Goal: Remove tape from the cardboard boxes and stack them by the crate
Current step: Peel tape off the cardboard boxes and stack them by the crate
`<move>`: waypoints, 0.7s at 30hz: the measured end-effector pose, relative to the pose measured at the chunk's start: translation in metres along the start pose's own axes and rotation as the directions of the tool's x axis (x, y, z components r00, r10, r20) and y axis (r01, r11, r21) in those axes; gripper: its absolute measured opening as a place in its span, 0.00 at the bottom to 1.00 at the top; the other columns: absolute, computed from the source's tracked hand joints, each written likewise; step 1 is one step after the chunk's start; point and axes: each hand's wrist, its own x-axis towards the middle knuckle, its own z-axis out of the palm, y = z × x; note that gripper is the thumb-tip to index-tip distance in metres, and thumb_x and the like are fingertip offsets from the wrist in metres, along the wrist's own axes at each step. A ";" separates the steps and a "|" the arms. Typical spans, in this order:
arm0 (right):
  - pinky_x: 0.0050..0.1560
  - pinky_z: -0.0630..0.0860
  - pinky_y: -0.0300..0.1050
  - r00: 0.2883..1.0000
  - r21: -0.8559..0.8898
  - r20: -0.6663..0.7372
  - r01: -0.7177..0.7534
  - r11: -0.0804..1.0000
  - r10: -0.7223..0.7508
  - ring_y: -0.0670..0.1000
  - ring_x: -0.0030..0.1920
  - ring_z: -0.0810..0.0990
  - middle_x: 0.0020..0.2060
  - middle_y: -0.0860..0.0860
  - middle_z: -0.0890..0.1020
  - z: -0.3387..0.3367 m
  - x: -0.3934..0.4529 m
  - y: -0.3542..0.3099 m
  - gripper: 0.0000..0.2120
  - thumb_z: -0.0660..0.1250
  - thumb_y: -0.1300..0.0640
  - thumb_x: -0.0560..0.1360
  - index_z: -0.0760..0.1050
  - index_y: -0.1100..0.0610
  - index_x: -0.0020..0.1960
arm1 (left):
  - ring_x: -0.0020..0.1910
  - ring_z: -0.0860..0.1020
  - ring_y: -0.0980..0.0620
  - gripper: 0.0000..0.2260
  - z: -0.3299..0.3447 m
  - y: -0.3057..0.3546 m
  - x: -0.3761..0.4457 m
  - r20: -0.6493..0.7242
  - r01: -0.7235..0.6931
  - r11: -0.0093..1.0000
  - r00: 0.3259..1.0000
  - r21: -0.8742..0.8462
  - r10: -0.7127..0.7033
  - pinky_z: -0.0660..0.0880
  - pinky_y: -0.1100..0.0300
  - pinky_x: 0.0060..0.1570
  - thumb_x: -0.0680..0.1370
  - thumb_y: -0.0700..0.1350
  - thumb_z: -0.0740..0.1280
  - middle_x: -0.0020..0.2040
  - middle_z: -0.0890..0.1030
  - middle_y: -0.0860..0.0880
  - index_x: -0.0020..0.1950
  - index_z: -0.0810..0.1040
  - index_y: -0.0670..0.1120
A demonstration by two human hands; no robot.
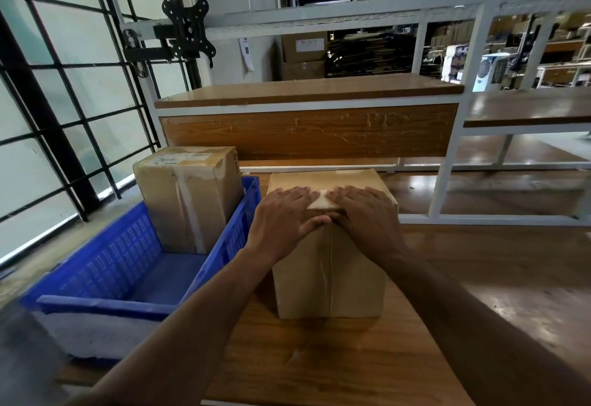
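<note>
Upright cardboard box [329,265], long axis vertical, left hand [281,214], right hand [364,214] flat on top

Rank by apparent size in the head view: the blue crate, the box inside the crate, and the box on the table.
1. blue crate, clearly the largest.
2. and 3. box on the table and box inside the crate: they look alike; the table box is nearer the camera, so no ranking.

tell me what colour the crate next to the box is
Blue, with slotted plastic walls; the crate shows clearly in the head view.
</note>
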 end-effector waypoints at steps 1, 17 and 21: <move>0.71 0.64 0.54 1.000 0.017 0.001 -0.011 1.000 0.011 0.54 0.68 0.75 0.67 0.53 0.78 0.000 0.000 0.001 0.21 0.63 0.44 0.80 0.74 0.52 0.69 | 0.69 0.75 0.46 0.36 -0.001 0.001 -0.001 -0.014 0.004 1.000 1.000 -0.006 -0.004 0.69 0.47 0.69 0.77 0.72 0.49 0.70 0.77 0.47 0.72 0.75 0.49; 0.47 0.75 0.43 0.761 0.802 0.415 -0.565 0.195 0.499 0.47 0.56 0.78 0.59 0.45 0.78 0.027 -0.076 0.020 0.24 0.71 0.40 0.72 0.66 0.42 0.63 | 0.59 0.80 0.53 0.35 0.039 0.019 -0.087 0.503 0.625 -0.004 0.624 -0.780 -0.598 0.77 0.54 0.53 0.75 0.73 0.48 0.65 0.79 0.50 0.75 0.68 0.56; 0.53 0.76 0.50 0.716 0.765 0.510 -0.631 0.130 0.477 0.48 0.55 0.78 0.55 0.46 0.79 0.038 -0.094 0.020 0.17 0.69 0.39 0.72 0.70 0.44 0.57 | 0.65 0.76 0.52 0.36 0.060 0.013 -0.107 0.624 0.750 0.000 0.549 -0.661 -0.557 0.67 0.44 0.70 0.74 0.78 0.47 0.68 0.77 0.53 0.75 0.66 0.60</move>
